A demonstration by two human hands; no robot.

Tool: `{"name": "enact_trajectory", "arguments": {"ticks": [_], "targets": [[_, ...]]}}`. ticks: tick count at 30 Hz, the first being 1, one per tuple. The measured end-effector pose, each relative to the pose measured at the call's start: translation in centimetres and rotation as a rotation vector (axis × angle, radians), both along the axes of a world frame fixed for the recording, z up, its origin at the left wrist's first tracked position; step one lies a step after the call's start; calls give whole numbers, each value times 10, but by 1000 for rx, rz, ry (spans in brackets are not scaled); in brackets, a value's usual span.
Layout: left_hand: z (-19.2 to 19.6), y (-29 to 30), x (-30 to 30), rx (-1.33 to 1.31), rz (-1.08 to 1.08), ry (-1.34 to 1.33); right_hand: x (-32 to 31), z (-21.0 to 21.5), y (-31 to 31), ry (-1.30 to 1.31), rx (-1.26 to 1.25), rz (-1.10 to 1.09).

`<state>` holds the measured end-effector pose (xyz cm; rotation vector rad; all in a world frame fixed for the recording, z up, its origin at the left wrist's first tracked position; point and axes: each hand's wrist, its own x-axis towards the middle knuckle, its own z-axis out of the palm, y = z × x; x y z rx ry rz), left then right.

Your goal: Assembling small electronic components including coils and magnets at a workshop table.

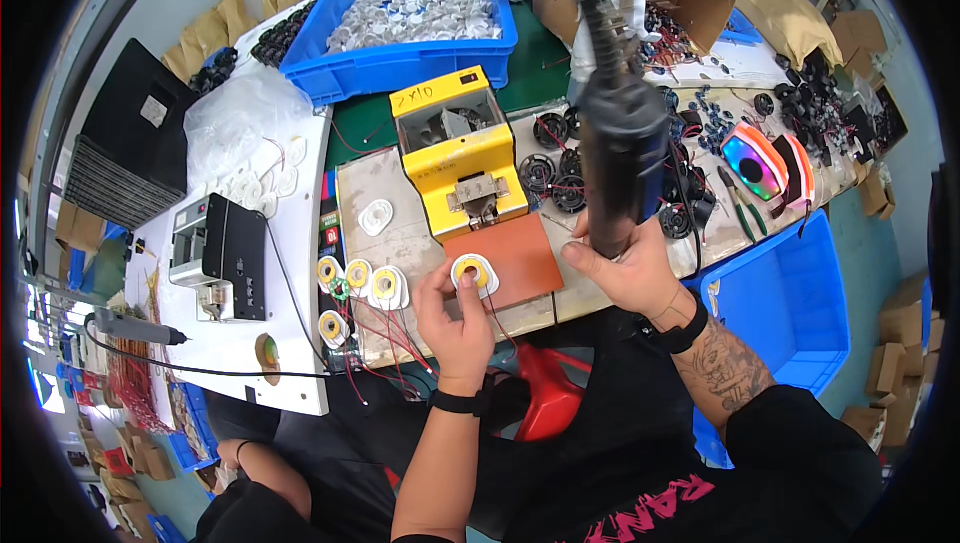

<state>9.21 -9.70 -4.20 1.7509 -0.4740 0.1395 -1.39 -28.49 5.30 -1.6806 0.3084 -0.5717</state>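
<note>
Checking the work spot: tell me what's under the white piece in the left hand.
The brown mat seemingly runs beneath the white piece, showing to its right. The spot underneath is covered by the piece and left hand.

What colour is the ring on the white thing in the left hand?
Yellow. The ring shows best in the head view.
</note>
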Motion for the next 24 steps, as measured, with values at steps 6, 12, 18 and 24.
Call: {"name": "enact_trajectory", "arguments": {"ticks": [6,12,18,24], "targets": [[-10,6,4,23,-13,-39,6,9,7,131,-11,78],[18,-7,-12,-246,-67,304,25,-24,-12,368,-72,41],[27,-10,-21,-335,31,338,37,-31,4,381,170,61],[20,-6,-11,-265,101,264,45,-37,13,444,-43,102]]}}
